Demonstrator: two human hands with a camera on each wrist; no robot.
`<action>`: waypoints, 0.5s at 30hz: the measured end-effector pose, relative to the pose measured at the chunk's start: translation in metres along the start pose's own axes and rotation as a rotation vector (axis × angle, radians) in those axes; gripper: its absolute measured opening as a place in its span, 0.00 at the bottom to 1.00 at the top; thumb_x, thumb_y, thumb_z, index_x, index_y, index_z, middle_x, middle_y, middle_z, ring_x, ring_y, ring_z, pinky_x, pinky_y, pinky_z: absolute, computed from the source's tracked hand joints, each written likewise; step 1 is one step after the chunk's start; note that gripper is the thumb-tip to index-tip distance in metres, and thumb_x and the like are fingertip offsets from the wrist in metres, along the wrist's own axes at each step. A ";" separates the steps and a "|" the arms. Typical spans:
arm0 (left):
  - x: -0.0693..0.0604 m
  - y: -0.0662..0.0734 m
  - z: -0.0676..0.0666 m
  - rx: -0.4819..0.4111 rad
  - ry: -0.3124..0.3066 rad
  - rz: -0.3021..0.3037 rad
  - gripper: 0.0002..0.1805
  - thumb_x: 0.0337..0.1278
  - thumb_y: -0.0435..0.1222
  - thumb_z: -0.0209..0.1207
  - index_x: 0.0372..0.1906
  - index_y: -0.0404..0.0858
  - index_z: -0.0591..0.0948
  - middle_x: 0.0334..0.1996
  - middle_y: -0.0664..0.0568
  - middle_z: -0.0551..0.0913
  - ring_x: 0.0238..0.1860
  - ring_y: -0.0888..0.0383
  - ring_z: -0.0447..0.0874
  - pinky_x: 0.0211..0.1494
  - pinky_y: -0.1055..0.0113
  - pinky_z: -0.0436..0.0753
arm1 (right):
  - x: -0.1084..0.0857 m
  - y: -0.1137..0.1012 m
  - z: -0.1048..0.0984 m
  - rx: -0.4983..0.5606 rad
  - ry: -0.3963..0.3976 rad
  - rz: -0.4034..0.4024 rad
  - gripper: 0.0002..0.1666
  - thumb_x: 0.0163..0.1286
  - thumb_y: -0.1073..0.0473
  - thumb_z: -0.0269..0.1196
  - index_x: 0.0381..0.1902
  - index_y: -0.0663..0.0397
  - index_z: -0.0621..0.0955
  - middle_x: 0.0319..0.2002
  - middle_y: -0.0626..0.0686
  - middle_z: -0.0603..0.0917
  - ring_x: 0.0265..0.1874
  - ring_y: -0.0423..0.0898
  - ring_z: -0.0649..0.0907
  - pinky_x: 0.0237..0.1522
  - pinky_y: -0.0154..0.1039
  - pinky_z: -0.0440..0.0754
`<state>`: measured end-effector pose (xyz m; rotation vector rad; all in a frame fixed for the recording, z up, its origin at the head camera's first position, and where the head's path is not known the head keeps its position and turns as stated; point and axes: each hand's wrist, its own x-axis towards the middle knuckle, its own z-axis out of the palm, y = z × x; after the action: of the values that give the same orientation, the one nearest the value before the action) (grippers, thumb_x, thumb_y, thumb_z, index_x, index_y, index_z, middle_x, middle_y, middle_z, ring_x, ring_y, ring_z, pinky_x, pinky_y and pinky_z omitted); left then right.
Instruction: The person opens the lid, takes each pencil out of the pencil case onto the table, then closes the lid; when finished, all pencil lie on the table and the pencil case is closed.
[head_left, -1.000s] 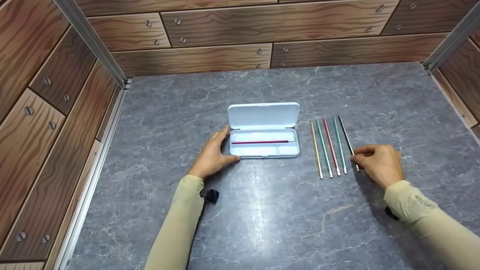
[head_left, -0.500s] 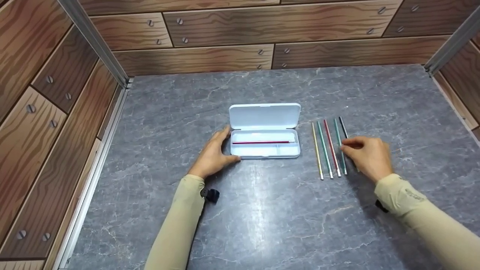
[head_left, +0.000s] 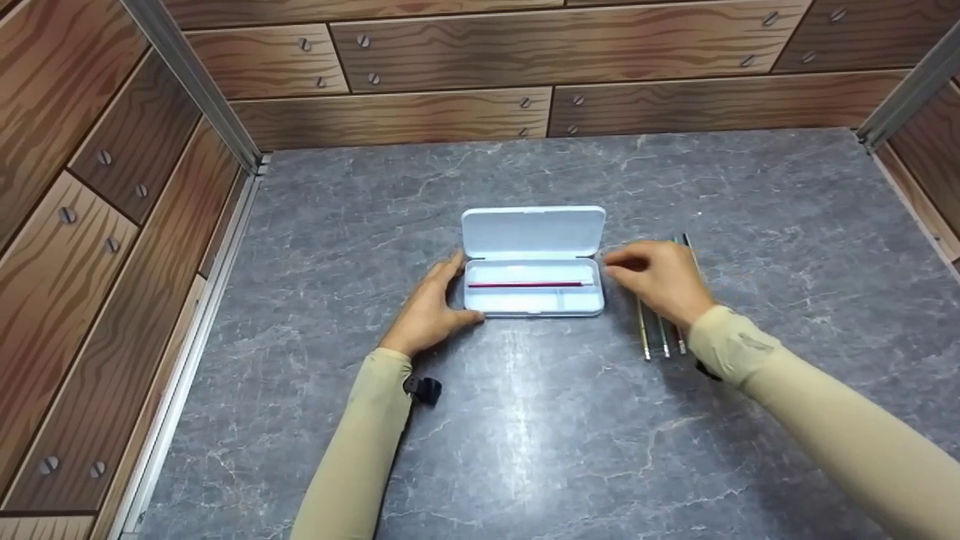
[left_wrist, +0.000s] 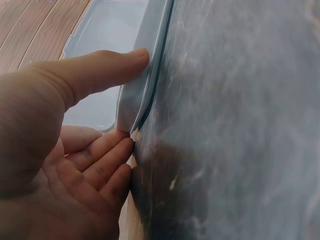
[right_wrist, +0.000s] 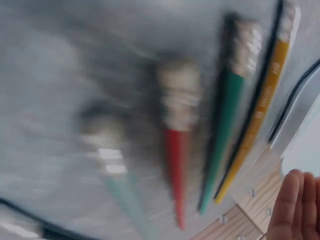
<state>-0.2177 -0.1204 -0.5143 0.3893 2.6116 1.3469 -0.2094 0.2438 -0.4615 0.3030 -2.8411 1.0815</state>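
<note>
A pale blue pencil case (head_left: 534, 234) stands with its lid up, and a red pencil (head_left: 525, 284) lies in its long compartment. My left hand (head_left: 426, 313) holds the case's left end, thumb on the front wall and fingers round the side. Close to the case's right edge, my right hand (head_left: 661, 279) hovers over the pencil row, thumb and index tips near each other, nothing visible between them. In the right wrist view lie a yellow pencil (right_wrist: 257, 112), a green pencil (right_wrist: 227, 115), a red pencil (right_wrist: 175, 155) and a blurred second green pencil (right_wrist: 121, 192).
A black pencil (head_left: 691, 247) shows its far end behind the right hand. The grey marbled table (head_left: 517, 420) carries everything, with wood-patterned walls (head_left: 442, 116) at the back and sides. A metal rail (head_left: 202, 292) runs along the left edge.
My right hand has moved left and away from me, off the black pencil and across the row to the case. The black pencil stays on the table. My left hand keeps its place.
</note>
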 end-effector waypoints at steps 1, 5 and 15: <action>-0.001 0.003 -0.001 -0.006 -0.003 -0.012 0.61 0.59 0.35 0.81 0.91 0.36 0.57 0.85 0.40 0.70 0.89 0.42 0.63 0.94 0.46 0.61 | 0.004 -0.003 0.003 0.001 -0.019 -0.017 0.12 0.73 0.63 0.76 0.52 0.58 0.95 0.52 0.61 0.96 0.55 0.62 0.93 0.62 0.57 0.88; -0.002 0.005 0.000 0.003 -0.007 -0.016 0.61 0.59 0.35 0.81 0.91 0.36 0.57 0.85 0.40 0.70 0.89 0.43 0.62 0.94 0.47 0.62 | 0.016 -0.009 0.017 -0.002 -0.106 -0.086 0.12 0.73 0.65 0.75 0.53 0.60 0.95 0.51 0.62 0.96 0.52 0.62 0.93 0.61 0.60 0.90; -0.002 0.007 -0.002 -0.006 -0.004 -0.012 0.61 0.60 0.35 0.81 0.92 0.38 0.57 0.87 0.41 0.67 0.90 0.42 0.61 0.94 0.47 0.61 | 0.035 -0.013 0.040 -0.081 -0.221 -0.234 0.11 0.72 0.71 0.74 0.50 0.64 0.94 0.47 0.63 0.96 0.50 0.63 0.94 0.59 0.61 0.92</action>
<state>-0.2151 -0.1190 -0.5078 0.3747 2.6014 1.3484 -0.2414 0.2027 -0.4777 0.7703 -2.9294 0.9366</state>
